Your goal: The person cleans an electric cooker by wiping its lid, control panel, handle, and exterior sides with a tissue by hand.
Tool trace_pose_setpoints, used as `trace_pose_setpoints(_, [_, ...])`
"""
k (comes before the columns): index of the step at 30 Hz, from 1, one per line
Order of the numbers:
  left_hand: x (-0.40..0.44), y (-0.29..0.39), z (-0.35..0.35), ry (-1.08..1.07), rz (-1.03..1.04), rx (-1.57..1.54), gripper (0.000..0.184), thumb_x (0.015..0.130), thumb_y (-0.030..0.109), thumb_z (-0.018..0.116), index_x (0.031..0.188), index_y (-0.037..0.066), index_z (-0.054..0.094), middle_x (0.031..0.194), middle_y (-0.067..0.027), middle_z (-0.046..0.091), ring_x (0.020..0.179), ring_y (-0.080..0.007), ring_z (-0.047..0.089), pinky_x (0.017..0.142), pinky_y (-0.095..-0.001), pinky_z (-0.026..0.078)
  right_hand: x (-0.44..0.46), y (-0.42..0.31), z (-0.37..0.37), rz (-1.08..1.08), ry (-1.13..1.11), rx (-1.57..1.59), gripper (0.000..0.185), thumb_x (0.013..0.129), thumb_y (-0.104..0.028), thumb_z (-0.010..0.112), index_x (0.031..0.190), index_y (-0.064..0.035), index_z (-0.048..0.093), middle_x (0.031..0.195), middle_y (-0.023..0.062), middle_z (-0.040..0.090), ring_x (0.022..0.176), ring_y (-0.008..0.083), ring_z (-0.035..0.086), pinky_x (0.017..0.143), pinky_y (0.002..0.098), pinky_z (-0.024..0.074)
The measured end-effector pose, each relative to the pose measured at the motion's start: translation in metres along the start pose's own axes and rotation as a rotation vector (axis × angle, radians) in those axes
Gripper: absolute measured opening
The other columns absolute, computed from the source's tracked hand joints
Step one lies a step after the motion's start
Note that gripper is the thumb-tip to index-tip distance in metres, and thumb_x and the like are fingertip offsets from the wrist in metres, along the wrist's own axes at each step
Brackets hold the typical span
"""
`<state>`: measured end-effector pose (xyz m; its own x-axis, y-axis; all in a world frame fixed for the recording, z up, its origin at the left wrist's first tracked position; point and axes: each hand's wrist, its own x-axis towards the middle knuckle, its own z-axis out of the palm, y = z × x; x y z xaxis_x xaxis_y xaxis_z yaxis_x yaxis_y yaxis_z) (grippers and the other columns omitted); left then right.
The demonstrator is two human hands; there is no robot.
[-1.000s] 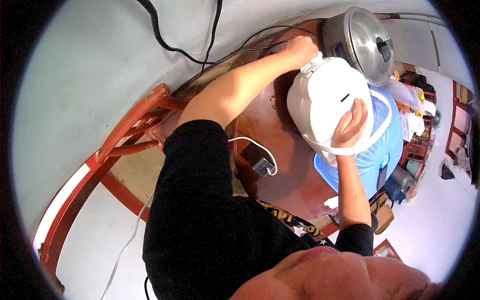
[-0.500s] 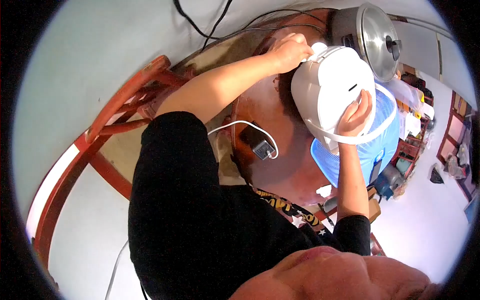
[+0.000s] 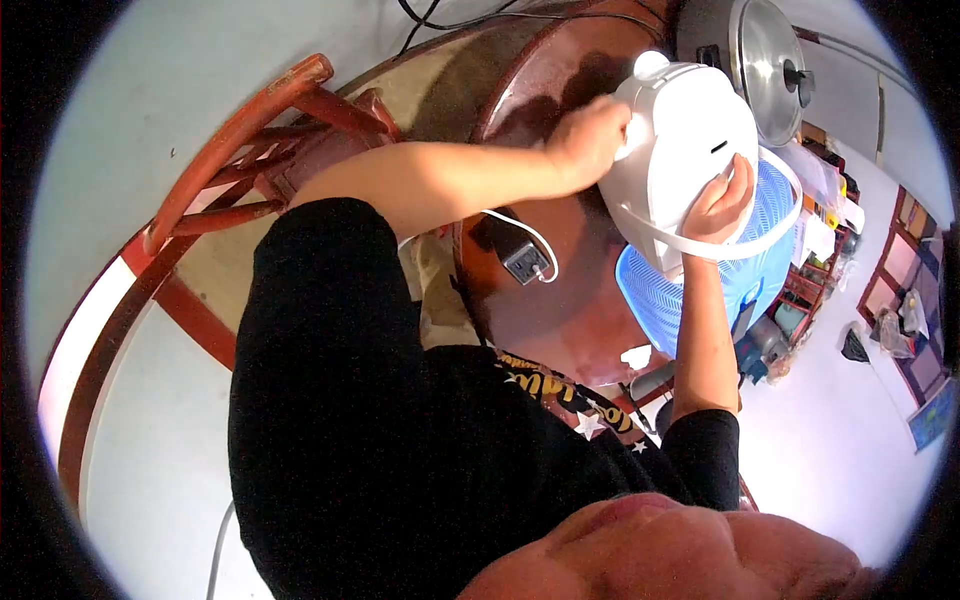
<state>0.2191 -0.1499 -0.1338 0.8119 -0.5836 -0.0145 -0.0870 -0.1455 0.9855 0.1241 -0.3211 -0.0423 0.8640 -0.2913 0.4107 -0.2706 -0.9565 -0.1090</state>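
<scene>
A white appliance that looks like a rice cooker [image 3: 690, 110] stands tilted toward me, with a small dark slot in its smooth lid. My left hand [image 3: 592, 143] is closed against its left side. A bit of white shows at the fingertips, too small to name. My right hand [image 3: 722, 203] lies with its fingers stretched along the lid, and its wrist passes behind a white curved handle [image 3: 735, 247]. Beneath and to the right of the cooker is a blue mesh basket [image 3: 650, 295].
A steel pot with a glass lid [image 3: 775, 75] sits behind the cooker. On the reddish-brown table [image 3: 540, 330] lies a black plug adapter [image 3: 522, 264] with a white cord. A wooden chair [image 3: 250, 150] stands at left, and black cables [image 3: 480, 18] run along the wall.
My left hand has moved down from the knob-like part at the cooker's back edge to its left side. My right hand keeps its place on the lid. The whole view has shifted slightly.
</scene>
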Motion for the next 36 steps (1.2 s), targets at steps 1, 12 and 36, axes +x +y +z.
trace_pose_setpoints(1, [-0.012, 0.006, 0.001, 0.018, -0.013, -0.014, 0.015, 0.084, 0.008, 0.049, 0.097, 0.001, 0.053, 0.098, -0.0194, 0.055, 0.094, -0.0375, 0.056, 0.080, -0.0442, 0.046, 0.000, 0.000, 0.000, -0.002, 0.001, -0.004, 0.035, 0.086, -0.006, 0.045, 0.119, 0.0050, 0.052, 0.122, 0.0233, 0.052, 0.115, 0.0383, 0.049, 0.102, 0.0429, 0.0348])
trace_pose_setpoints(12, [-0.005, 0.017, 0.002, 0.061, -0.223, -0.137, 0.017, 0.086, 0.021, 0.051, 0.093, 0.005, 0.051, 0.096, -0.0219, 0.060, 0.090, -0.0420, 0.059, 0.076, -0.0498, 0.046, -0.001, 0.002, 0.000, 0.008, -0.018, -0.014, 0.036, 0.087, -0.007, 0.045, 0.120, 0.0047, 0.051, 0.123, 0.0228, 0.052, 0.116, 0.0379, 0.049, 0.103, 0.0426, 0.0342])
trace_pose_setpoints(36, [0.054, 0.037, -0.011, 0.183, 0.066, 0.200, 0.016, 0.088, 0.017, 0.047, 0.096, 0.005, 0.053, 0.088, -0.0207, 0.064, 0.078, -0.0389, 0.063, 0.067, -0.0485, 0.050, 0.000, 0.002, 0.000, 0.002, 0.001, -0.028, 0.035, 0.087, -0.006, 0.045, 0.120, 0.0046, 0.050, 0.123, 0.0224, 0.051, 0.116, 0.0383, 0.048, 0.102, 0.0435, 0.0346])
